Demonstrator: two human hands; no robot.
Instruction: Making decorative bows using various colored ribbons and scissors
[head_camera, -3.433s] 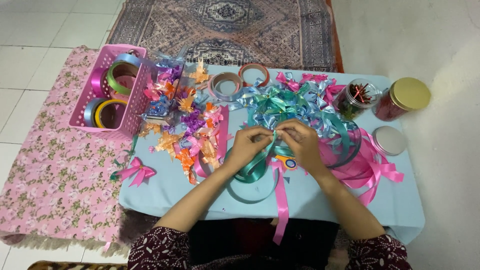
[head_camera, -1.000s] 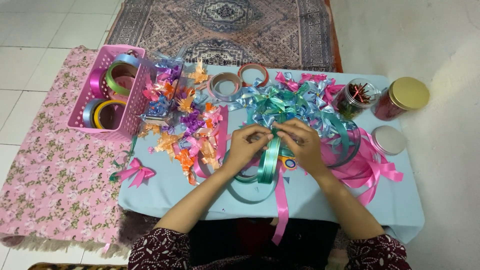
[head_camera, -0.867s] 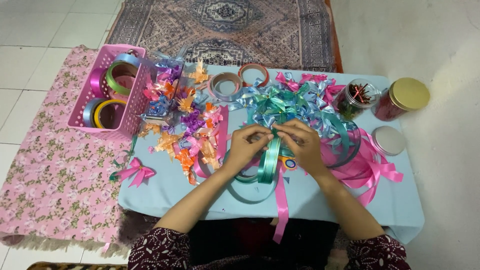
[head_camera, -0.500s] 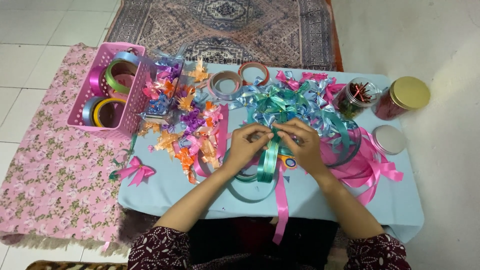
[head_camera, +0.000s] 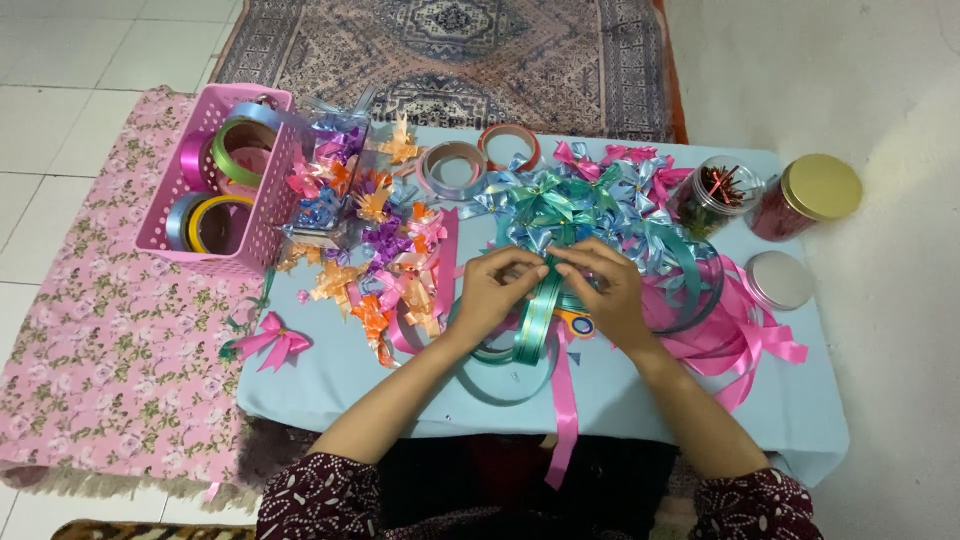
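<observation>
1. You are holding your left hand (head_camera: 495, 290) and your right hand (head_camera: 607, 290) together over the middle of the low table (head_camera: 330, 375) with the pale blue cloth, fingertips meeting just above its centre.
2. Your fingers (head_camera: 528, 268) on both hands are pinching closed on the top of a shiny teal-green ribbon strip (head_camera: 535, 325), right where the two hands meet.
3. The ribbon strip is running with its long axis almost straight toward you, leaning slightly to your left as it comes down; its upper end is sitting in your pinch and its lower end is pointing at the near table edge.
4. The strip is lying across a loose teal ribbon loop (head_camera: 510, 375) that is curling on the cloth below your hands.
5. A narrow pink satin ribbon (head_camera: 565, 400) is trailing from under your right hand over the near edge.
6. A heap of blue and green ribbon bows (head_camera: 560, 205) is sitting just beyond your fingertips, and orange, pink and purple bows (head_camera: 385, 250) are spreading to your left.
7. A pink plastic basket of ribbon rolls (head_camera: 215, 195) is standing at the far left, partly on the floral mat (head_camera: 110, 350).
8. A gold-lidded jar (head_camera: 810, 195) is standing well apart on the right.
</observation>
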